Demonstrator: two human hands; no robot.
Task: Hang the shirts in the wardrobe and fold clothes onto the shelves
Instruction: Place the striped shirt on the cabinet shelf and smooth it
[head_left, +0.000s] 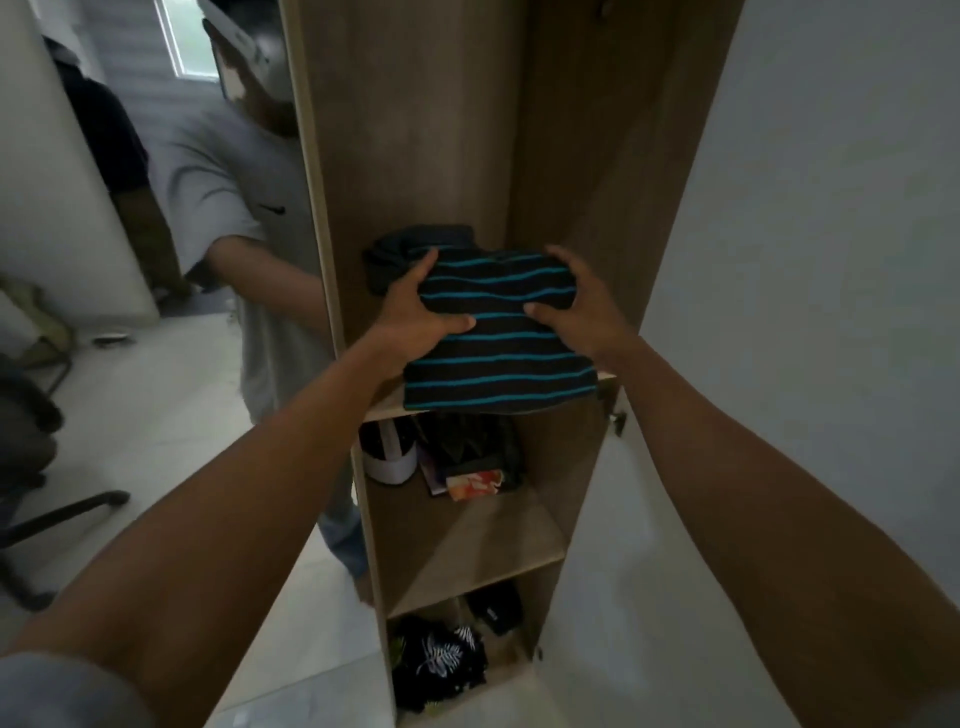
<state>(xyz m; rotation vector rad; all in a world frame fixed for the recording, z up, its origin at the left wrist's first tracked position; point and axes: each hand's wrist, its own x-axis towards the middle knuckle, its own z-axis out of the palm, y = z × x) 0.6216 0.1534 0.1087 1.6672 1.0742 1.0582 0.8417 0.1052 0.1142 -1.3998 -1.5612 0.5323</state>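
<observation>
Black folded shirt with teal stripes, brown wood-grain wardrobe, white cap.

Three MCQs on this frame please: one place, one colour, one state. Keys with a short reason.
1. Where is the striped shirt? A. upper shelf B. floor C. hanging rail
2. Stripe colour? A. red B. teal C. yellow
3. Which grip holds it? A. left only B. right only C. both
Key: 1 A, it lies over the shelf board, front edge overhanging. 2 B, teal lines on black. 3 C, left grip and right grip each clasp a side, thumbs on top.
</observation>
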